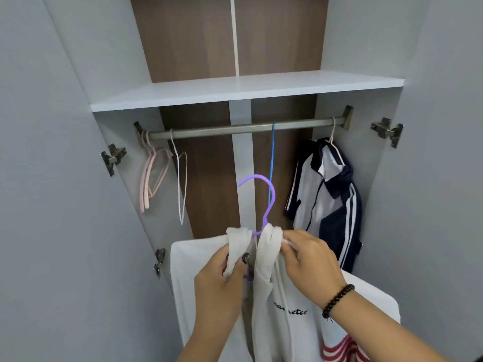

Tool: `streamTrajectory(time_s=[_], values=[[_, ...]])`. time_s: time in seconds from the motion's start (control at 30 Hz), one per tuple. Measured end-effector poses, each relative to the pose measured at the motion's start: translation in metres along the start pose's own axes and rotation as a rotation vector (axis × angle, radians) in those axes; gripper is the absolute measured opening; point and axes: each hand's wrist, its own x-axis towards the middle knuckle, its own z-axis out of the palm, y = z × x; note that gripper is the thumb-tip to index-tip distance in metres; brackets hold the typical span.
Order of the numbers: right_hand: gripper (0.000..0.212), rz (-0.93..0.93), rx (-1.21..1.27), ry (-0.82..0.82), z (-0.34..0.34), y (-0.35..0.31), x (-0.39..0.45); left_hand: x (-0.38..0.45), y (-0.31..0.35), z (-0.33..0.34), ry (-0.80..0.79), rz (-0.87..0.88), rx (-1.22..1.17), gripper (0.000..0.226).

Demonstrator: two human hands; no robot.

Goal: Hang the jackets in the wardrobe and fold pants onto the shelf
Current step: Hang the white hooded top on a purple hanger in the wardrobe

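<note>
A white jacket with black lettering hangs on a purple hanger, held in front of the open wardrobe, below the metal rail. My left hand grips the left side of the jacket's collar. My right hand pinches the right side of the collar near the hanger's neck. The hanger's hook stands free in the air, well under the rail. A navy and white jacket hangs on a hanger at the rail's right end.
Pink hangers and a thin white hanger hang bare at the rail's left end; a blue hanger hangs near the middle. A white shelf runs above the rail. Both wardrobe doors stand open at the sides.
</note>
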Motion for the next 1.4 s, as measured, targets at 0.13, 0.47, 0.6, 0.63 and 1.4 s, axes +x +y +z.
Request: streamTrajectory(time_s=[0.13,0.47,0.6,0.63,1.4], values=[[0.018,0.103,0.017,-0.047,0.016,-0.006,0.033,0.038,-0.001,0.0,0.001,0.026,-0.027,0.027],[0.005,0.312,0.056,-0.167,0.047,0.018,0.167,0.156,-0.002,0.042,-0.055,0.09,-0.057,0.034],[0.004,0.332,0.057,-0.167,0.053,0.048,0.223,0.213,-0.004,0.071,-0.039,0.11,-0.073,0.034],[0.004,0.333,0.06,-0.174,0.055,0.055,0.237,0.227,-0.004,0.077,-0.04,0.108,-0.081,0.033],[0.019,0.388,0.072,-0.261,0.141,0.158,0.364,0.376,-0.096,0.155,-0.037,-0.199,-0.196,0.025]])
